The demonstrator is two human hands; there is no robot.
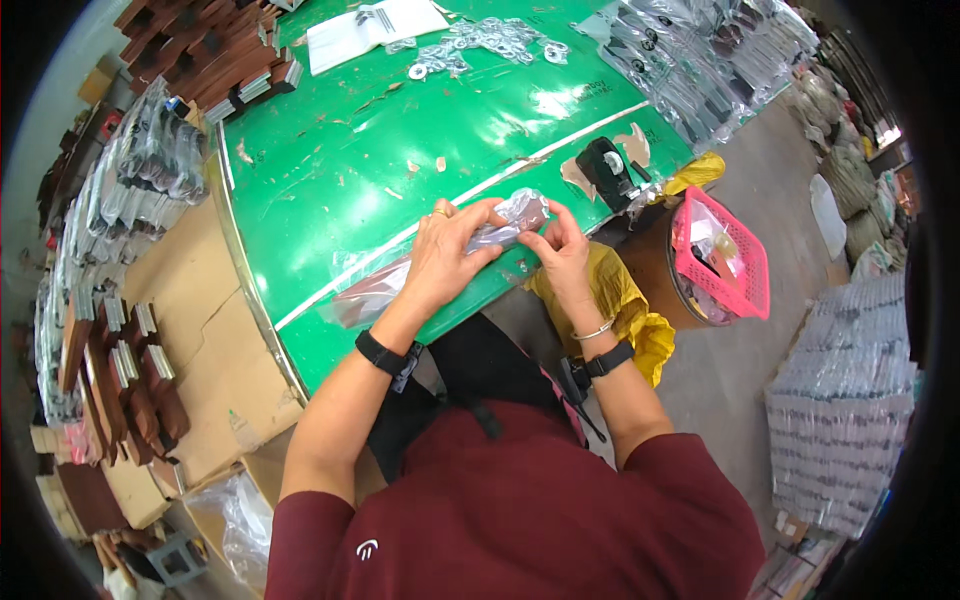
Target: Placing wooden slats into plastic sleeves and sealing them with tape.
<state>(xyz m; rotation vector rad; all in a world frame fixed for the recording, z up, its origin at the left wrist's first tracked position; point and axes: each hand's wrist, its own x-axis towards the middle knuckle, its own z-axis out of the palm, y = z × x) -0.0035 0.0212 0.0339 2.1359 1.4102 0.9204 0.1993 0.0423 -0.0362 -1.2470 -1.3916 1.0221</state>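
Observation:
My left hand (448,250) presses down on a long clear plastic bag (385,285) with a dark item inside, lying at the near edge of the green table (400,140). My right hand (563,248) pinches the bag's crumpled open end (520,210) between thumb and fingers. Both hands grip the same bag, close together. A black band sits on each wrist, and a thin bracelet on the right one.
A black tape dispenser (605,170) stands just right of the hands. Small clear packets (480,42) and a white sheet (370,30) lie at the far side. A pink basket (725,260) on a brown drum is at right. Brown items and cardboard (200,310) fill the left.

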